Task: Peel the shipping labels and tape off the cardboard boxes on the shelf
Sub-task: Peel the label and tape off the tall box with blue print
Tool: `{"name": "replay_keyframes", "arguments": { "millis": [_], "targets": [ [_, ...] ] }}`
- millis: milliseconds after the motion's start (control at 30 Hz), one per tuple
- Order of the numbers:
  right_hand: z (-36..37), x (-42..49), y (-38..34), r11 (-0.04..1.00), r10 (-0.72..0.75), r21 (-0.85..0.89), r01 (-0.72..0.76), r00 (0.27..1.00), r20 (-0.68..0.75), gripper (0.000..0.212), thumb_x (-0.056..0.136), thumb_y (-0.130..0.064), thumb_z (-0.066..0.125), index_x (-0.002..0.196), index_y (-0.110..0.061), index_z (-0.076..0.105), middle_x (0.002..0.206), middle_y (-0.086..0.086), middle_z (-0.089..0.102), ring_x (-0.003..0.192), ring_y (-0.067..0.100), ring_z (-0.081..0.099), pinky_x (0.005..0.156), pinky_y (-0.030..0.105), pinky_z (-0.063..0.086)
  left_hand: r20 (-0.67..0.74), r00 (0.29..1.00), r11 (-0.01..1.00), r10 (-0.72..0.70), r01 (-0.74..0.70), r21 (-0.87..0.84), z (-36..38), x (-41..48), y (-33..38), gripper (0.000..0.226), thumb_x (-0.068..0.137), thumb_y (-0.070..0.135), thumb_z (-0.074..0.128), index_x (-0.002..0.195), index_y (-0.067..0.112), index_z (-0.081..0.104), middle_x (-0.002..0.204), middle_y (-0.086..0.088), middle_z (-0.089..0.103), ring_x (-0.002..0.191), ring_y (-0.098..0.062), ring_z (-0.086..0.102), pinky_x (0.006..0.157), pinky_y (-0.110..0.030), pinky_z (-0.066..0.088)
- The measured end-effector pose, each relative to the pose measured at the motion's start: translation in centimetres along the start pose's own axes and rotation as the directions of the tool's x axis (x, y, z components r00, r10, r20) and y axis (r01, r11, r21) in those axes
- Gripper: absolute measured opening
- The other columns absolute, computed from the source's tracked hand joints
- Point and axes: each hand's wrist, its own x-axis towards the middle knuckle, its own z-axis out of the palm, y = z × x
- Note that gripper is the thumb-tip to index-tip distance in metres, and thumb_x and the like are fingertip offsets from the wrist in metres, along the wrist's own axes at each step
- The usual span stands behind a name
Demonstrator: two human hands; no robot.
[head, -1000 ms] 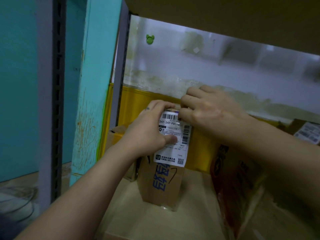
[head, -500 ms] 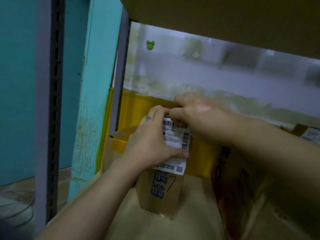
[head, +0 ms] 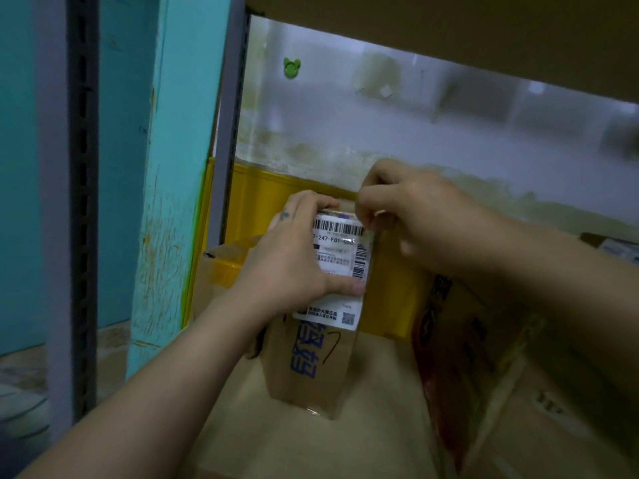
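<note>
- Shelf (head: pixel 363 447) carries a narrow cardboard box (head: pixel 311 368) standing upright, its contents hidden; a red-printed carton (head: pixel 456 340) leans just beside it on the right.
- Shipping label (head: pixel 340 257) sits on the box's near face, upper half, long axis vertical, barcode at the top.
- Left hand (head: pixel 290 267) grips the box from the left, thumb pressed across the label.
- Right hand (head: pixel 422 219), fingers curled, pinches the label's top right corner.

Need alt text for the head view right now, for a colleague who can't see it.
The left hand grips a small upright cardboard box while the right hand pinches the top right corner of its white shipping label. A yellow box stands behind it.
</note>
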Motion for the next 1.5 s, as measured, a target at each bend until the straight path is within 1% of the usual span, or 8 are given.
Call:
{"name": "replay_keyframes", "arguments": {
  "millis": [300,433,633,733,900,1067,1300,1500],
  "targets": [
    [-2.2,-1.5,0.0,0.968,0.173,-0.191,-0.164,0.985,0.029,0.029,0.077,0.003,0.055,0.093,-0.022,0.053,0.103,-0.003,0.043,0.09,0.02,0.047,0.072,0.037,0.044,-0.039,0.998,0.994,-0.045,0.041,-0.1,-0.4,0.3,-1.6,0.103,0.044,0.052,0.093,0.127,0.044,0.033,0.118,0.024,0.036,0.114,-0.01,0.052,0.096,-0.043,0.052],
    [-2.6,-1.4,-0.4,0.957,0.288,0.013,-0.288,0.953,-0.098,0.004,0.092,-0.022,0.059,0.088,-0.023,0.057,0.091,-0.003,0.061,0.085,0.021,0.056,0.073,0.036,0.046,-0.026,0.999,0.993,-0.044,0.041,-0.115,-0.5,0.2,-1.2,0.105,0.043,0.052,0.094,0.128,0.044,0.033,0.122,0.022,0.036,0.115,-0.011,0.052,0.094,-0.045,0.053],
    [-0.1,-0.4,-4.2,0.841,0.495,-0.185,-0.509,0.861,-0.116,0.062,0.081,-0.078,0.04,0.066,-0.018,0.045,0.063,0.001,0.041,0.068,0.023,0.047,0.061,0.031,0.034,-0.04,0.999,0.999,0.007,-0.009,-0.052,0.3,-0.3,0.0,0.099,0.049,0.046,0.094,0.126,0.043,0.031,0.127,0.024,0.032,0.114,-0.013,0.05,0.086,-0.044,0.055],
    [1.3,-0.2,-4.6,0.799,0.53,-0.228,-0.557,0.83,-0.174,0.049,0.087,-0.068,0.045,0.076,-0.02,0.044,0.067,-0.001,0.038,0.076,0.025,0.048,0.064,0.031,0.033,-0.047,0.999,1.0,0.006,-0.007,-0.021,0.0,-0.6,0.2,0.101,0.048,0.049,0.093,0.127,0.043,0.031,0.125,0.025,0.03,0.112,-0.011,0.05,0.086,-0.043,0.055],
    [2.6,-0.5,-4.0,0.818,0.572,0.043,-0.574,0.802,-0.173,0.04,0.091,-0.049,0.056,0.066,-0.022,0.042,0.072,-0.002,0.052,0.074,0.022,0.052,0.06,0.03,0.034,-0.012,1.0,1.0,0.0,0.001,0.011,-1.2,-0.2,0.6,0.092,0.05,0.047,0.093,0.126,0.037,0.042,0.12,0.02,0.038,0.11,-0.012,0.05,0.089,-0.043,0.052],
    [2.8,-1.0,-3.3,0.793,0.599,0.27,-0.547,0.782,-0.174,0.04,0.088,-0.041,0.064,0.061,-0.018,0.046,0.062,-0.005,0.052,0.064,0.018,0.051,0.056,0.031,0.036,-0.046,0.997,0.998,0.061,-0.061,-0.01,-2.0,0.5,0.1,0.052,0.076,0.032,0.082,0.121,0.031,0.057,0.116,0.017,0.047,0.109,-0.013,0.054,0.088,-0.043,0.051],
    [7.9,-2.2,-5.9,0.674,0.722,0.569,-0.471,0.581,-0.376,0.032,0.082,-0.043,0.07,0.078,-0.026,0.043,0.084,-0.012,0.044,0.071,0.006,0.045,0.057,0.023,0.035,-0.123,0.988,0.987,0.089,-0.104,-0.124,-1.9,0.5,-0.2,0.029,0.087,0.014,0.071,0.115,0.022,0.067,0.105,0.023,0.05,0.104,-0.008,0.056,0.088,-0.044,0.055],
    [11.3,-2.2,-6.7,0.552,0.808,0.768,-0.325,0.436,-0.396,0.038,0.081,-0.021,0.067,0.102,-0.03,0.037,0.1,-0.016,0.042,0.096,0.008,0.048,0.076,0.026,0.045,-0.048,0.997,0.985,0.063,-0.07,-0.16,-2.1,0.6,-0.1,0.038,0.089,0.008,0.068,0.121,0.027,0.063,0.115,0.02,0.05,0.11,0.002,0.052,0.093,-0.025,0.051]
  ]
}}
